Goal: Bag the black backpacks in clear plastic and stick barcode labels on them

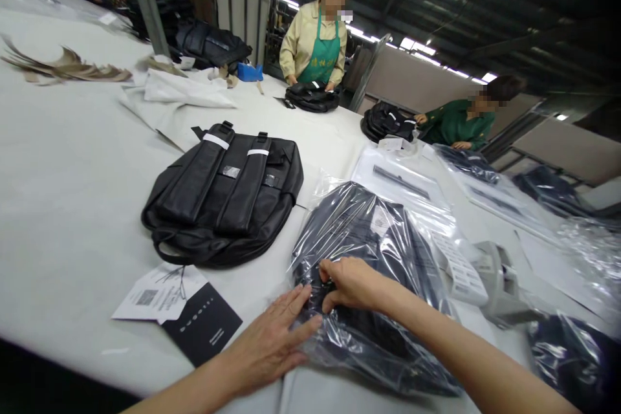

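Note:
A black backpack inside a clear plastic bag (359, 226) lies in front of me, a white label showing near its top. My right hand (352, 284) is over the bag, its fingers curled and pinching the plastic. Beside it, my left hand (274, 336) lies with fingers stretched out against the bag's near left edge. To the left rests an unwrapped black backpack (223, 197), straps upward, with white bands round the straps. A white tag (158, 297) and a black tag (204, 323) hang from it onto the table.
A label roll and tape dispenser (499, 284) stand right of the bag. More bagged backpacks (572, 356) lie at the right. Across the white table (72, 207), a person in a green apron (320, 55) and another in green (460, 123) handle black bags. Paper strips (68, 68) lie far left.

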Motion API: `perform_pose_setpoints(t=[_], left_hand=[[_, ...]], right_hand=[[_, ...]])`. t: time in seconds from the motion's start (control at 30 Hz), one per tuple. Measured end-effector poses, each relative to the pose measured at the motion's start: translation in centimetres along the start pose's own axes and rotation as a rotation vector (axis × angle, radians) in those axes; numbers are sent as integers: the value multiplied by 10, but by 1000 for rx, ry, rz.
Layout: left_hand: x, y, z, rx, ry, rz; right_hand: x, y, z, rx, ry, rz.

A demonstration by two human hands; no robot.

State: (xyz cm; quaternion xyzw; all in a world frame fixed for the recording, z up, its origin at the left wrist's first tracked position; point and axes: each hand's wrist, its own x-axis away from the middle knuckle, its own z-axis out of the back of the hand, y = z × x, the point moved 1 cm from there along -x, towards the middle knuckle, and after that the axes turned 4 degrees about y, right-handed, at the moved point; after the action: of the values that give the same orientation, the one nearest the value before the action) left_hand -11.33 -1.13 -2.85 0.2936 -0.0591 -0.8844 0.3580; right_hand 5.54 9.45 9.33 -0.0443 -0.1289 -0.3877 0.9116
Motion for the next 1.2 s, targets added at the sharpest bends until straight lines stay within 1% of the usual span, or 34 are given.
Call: perform_pose_setpoints(t=[0.1, 0.17, 0.2, 0.27, 0.33, 0.37, 0.4, 0.43, 0.47, 0.5, 0.53, 0.57, 0.63, 0.67, 0.73, 0.8, 0.9, 0.93, 1.0, 1.07, 1.1, 1.13, 1.17, 1.2], left_hand=[[-1, -1, -3, -81, -44, 47], [0, -2, -2, -148, -92, 65], [2, -2, 0, -174, -109, 68], [10, -3, 9, -182, -132, 58], [18, -5, 24, -114, -106, 67], [20, -7, 33, -47, -56, 118], [19, -10, 43, 46, 19, 213], [15, -13, 51, 162, 118, 346], [8, -18, 56, 294, 221, 497], [-3, -23, 58, 436, 300, 639], [-16, -27, 57, 582, 332, 757], [-30, -31, 54, 715, 326, 838], [-60, -36, 44, 879, 245, 939], [-72, -37, 40, 943, 201, 986], [-91, -38, 36, 1069, 135, 1079], [-102, -36, 39, 1219, 53, 1146], [-109, -30, 46, 1345, -26, 1153], [-110, -27, 48, 1374, -27, 1137], [-111, -21, 49, 1386, 10, 1078], [-115, -16, 53, 1356, 80, 1026], [-120, -13, 59, 1329, 120, 1009], [-126, -9, 69, 1306, 151, 989], [-135, -4, 84, 1286, 172, 961], [-147, 4, 104, 1255, 182, 922]], right_hand=[[-3, 6, -9, -108, 23, -66], [0, 17, -12, -191, 70, -117], [7, 26, -12, -216, 111, -150], [33, 52, -8, -216, 247, -249], [79, 86, -5, -194, 449, -392], [107, 104, -7, -194, 574, -479], [136, 121, -11, -220, 691, -579], [164, 135, -19, -248, 793, -706], [189, 147, -29, -288, 846, -834], [208, 155, -42, -360, 849, -922], [222, 158, -56, -457, 823, -989], [229, 158, -71, -578, 773, -1032], [229, 150, -98, -841, 671, -1049], [224, 143, -108, -956, 651, -1038], [211, 132, -123, -1146, 677, -992], [202, 125, -130, -1295, 743, -951], [199, 124, -134, -1441, 796, -936], [200, 125, -134, -1464, 809, -933], [202, 128, -133, -1498, 844, -929], [202, 128, -131, -1534, 879, -932], [201, 126, -129, -1554, 894, -930], [199, 122, -126, -1578, 906, -920], [194, 116, -124, -1608, 912, -902], [187, 107, -121, -1642, 911, -874]])
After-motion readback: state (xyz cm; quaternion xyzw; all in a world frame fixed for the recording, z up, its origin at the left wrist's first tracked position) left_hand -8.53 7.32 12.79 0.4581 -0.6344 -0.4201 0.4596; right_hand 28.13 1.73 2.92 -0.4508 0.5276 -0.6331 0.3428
